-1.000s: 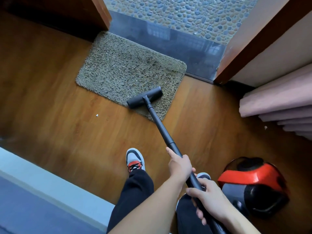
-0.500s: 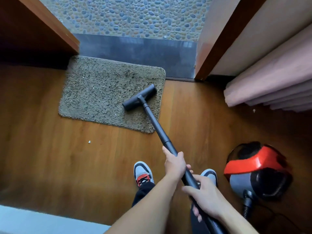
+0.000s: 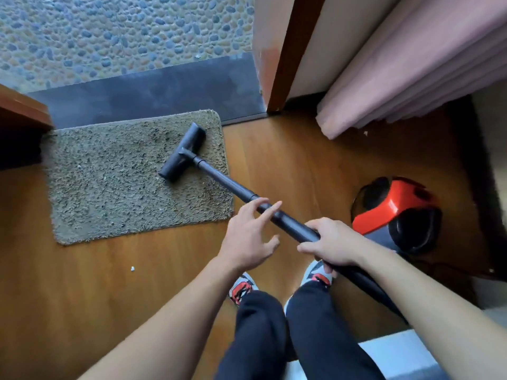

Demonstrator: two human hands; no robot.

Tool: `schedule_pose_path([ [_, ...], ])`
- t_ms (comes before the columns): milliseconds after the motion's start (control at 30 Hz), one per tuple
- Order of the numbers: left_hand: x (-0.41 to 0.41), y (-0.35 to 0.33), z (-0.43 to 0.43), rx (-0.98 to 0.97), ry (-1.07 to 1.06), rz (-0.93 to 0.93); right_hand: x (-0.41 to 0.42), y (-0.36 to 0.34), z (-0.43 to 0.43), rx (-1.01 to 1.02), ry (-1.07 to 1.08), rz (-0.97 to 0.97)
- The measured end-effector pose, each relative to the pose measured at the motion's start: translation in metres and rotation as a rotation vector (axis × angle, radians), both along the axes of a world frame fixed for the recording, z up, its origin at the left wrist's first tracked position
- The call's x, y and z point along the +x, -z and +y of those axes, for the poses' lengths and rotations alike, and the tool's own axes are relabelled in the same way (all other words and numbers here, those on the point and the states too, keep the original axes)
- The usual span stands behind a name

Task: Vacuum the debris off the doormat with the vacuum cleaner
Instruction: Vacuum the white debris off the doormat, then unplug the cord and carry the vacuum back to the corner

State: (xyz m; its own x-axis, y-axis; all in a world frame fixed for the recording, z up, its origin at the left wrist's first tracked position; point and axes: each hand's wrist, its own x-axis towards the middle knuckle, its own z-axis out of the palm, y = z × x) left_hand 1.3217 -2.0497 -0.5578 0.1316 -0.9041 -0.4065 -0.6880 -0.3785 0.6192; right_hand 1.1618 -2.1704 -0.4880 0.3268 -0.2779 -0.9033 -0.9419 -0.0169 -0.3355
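Observation:
A shaggy grey-brown doormat (image 3: 115,182) lies on the wood floor in front of a dark threshold, with small pale specks in its pile. The black vacuum head (image 3: 183,152) rests on the mat's right part, joined to a black wand (image 3: 227,185) that runs down to the right. My right hand (image 3: 330,244) grips the wand low down. My left hand (image 3: 251,234) is beside the wand with fingers spread; its fingertips touch the tube without gripping it. The red and black vacuum body (image 3: 395,212) sits on the floor at the right.
A pale crumb (image 3: 132,268) lies on the wood floor below the mat. Pink curtain folds (image 3: 411,78) hang at the right beside a wooden door frame (image 3: 285,56). A pebble floor (image 3: 123,31) lies beyond the threshold. My two shoes (image 3: 242,289) stand below the hands.
My left hand has let go of the wand and spread its fingers. The view swung, the mat now lies to the left, and the vacuum head sits farther up on the mat's right side.

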Motion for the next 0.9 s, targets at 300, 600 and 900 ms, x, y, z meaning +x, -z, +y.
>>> schedule_pose_path([
  [300,-0.027,0.008,-0.056,-0.350,0.295,-0.014,-0.011,-0.029,-0.042,-0.344,-0.442,0.113],
  [600,-0.064,-0.009,-0.115,-0.347,0.326,0.072,-0.077,-0.107,-0.026,-0.527,0.391,-0.605],
  [900,-0.128,-0.027,-0.176,-0.375,0.424,0.021,-0.195,-0.064,-0.022,-0.593,0.608,-0.580],
])
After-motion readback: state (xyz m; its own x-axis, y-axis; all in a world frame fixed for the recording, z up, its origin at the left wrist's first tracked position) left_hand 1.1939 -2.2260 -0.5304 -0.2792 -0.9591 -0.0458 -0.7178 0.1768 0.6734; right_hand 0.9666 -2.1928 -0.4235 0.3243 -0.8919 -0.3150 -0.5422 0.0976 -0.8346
